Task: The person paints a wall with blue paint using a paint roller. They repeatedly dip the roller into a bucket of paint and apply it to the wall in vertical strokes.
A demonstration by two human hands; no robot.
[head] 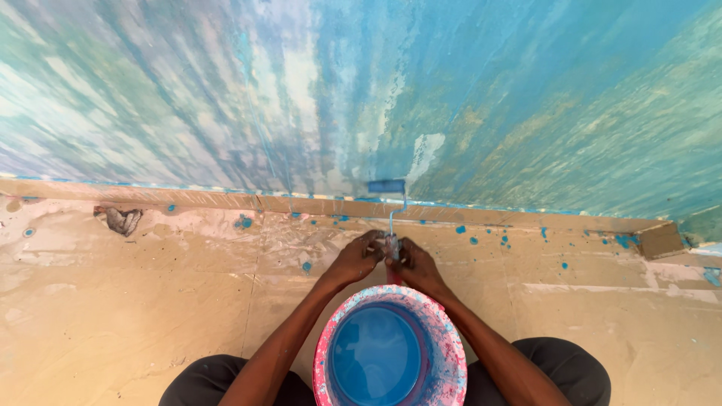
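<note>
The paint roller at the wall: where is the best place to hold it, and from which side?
Probably the straight handle at the near end of the paint roller, approached from the bucket side. The left hand and right hand grip there; the wire frame bends to the blue sleeve, which touches the wall.

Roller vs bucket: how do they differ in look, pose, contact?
The roller is small, its head lies against the base of the wall; the bucket is large, sits upright between the knees. The roller is gripped by left hand and right hand; the bucket is untouched. Both carry blue paint.
</note>
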